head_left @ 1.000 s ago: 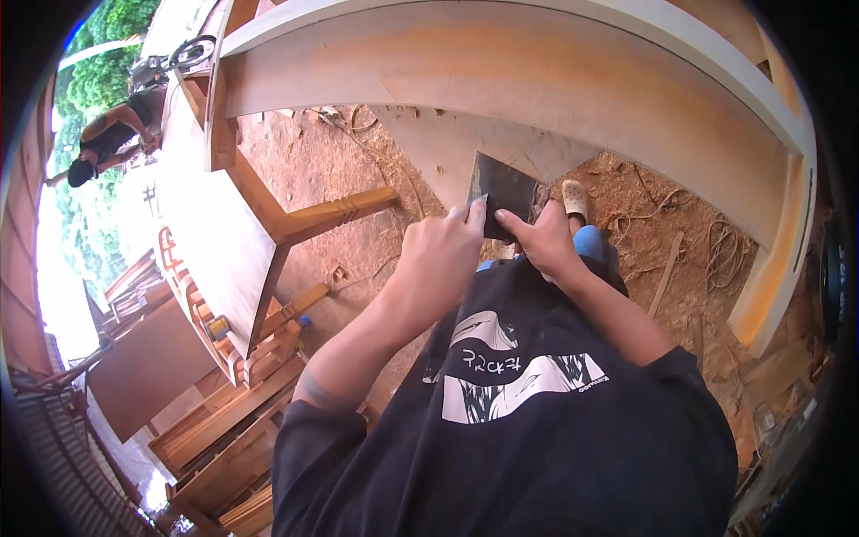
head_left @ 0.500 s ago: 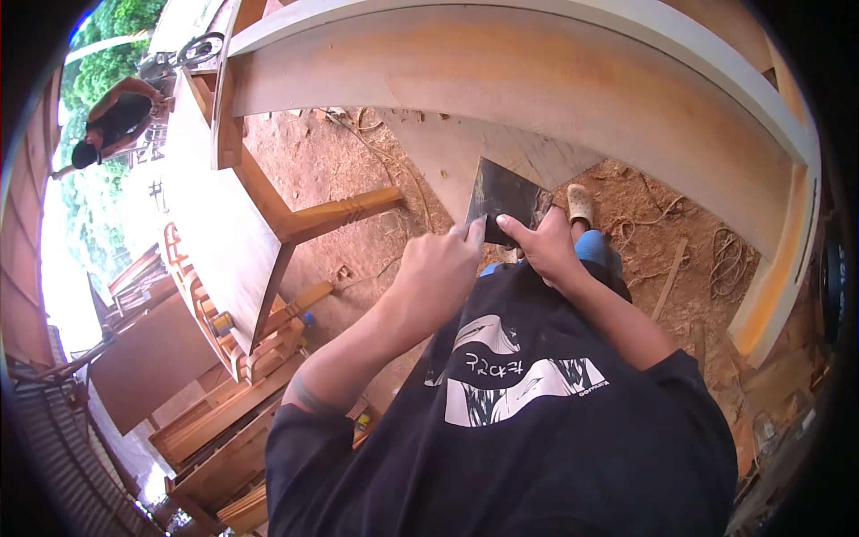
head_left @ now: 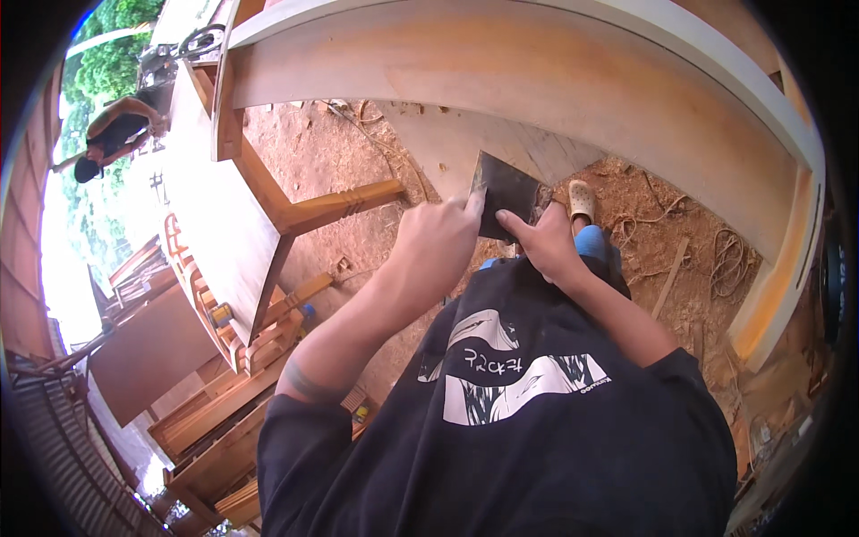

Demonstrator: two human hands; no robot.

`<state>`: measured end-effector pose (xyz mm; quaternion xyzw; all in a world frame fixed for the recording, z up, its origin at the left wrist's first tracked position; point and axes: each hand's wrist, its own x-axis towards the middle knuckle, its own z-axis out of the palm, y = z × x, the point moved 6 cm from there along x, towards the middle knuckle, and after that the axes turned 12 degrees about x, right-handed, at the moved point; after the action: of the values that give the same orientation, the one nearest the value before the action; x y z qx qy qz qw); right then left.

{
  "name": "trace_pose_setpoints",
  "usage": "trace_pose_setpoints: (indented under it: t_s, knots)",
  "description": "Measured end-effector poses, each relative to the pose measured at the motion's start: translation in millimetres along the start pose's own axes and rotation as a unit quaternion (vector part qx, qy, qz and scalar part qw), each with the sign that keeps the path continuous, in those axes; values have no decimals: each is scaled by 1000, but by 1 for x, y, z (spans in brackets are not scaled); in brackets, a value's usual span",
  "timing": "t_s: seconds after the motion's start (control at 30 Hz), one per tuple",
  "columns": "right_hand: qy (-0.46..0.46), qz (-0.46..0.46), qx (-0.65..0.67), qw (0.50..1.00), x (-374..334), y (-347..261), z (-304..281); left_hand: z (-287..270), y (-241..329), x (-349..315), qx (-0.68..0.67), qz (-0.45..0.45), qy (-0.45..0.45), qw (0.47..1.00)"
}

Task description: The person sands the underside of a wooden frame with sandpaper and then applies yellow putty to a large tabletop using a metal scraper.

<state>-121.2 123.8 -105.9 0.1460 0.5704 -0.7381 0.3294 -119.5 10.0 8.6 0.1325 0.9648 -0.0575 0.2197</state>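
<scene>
Upward along the left edge of the dark sheet point(head_left: 512, 190), the left hand point(head_left: 435, 240) has been shifted. Beyond, a long wooden board point(head_left: 501, 76) is seen. Just past the black shirt point(head_left: 573, 447), the sheet is gripped by the right hand point(head_left: 548, 242), thumb on top. It is touched by a left finger; whether it is pinched there cannot be told. Near its right side, a pale clog point(head_left: 582, 199) is worn.

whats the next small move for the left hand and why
Perhaps slide the left hand a little along the left edge of the dark sheet: its fingers meet that edge, while the right hand holds the sheet's lower right side.
</scene>
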Motion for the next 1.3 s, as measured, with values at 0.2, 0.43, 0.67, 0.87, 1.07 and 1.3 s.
trace_pose_setpoints:
  t_s: [0.2,0.43,0.67,0.87,1.07,1.3]
  knots:
    - [-37,-20,-17,999,7,6,-1,-2,-1,8,-3,-23,-4,1000]
    - [-25,-53,53,997,1,-1,3,8,8,-2,72,20,-19,997]
    - [-35,-21,2,999,7,8,-2,-2,2,9,38,12,24,999]
    - [-30,0,-49,998,9,19,-3,-7,-1,20,44,-12,6,999]
    - [-25,21,-50,998,3,-2,-1,0,-2,11,35,6,-2,999]
    - [-39,10,-13,999,1,-3,-2,1,-4,18,-2,-25,-45,999]
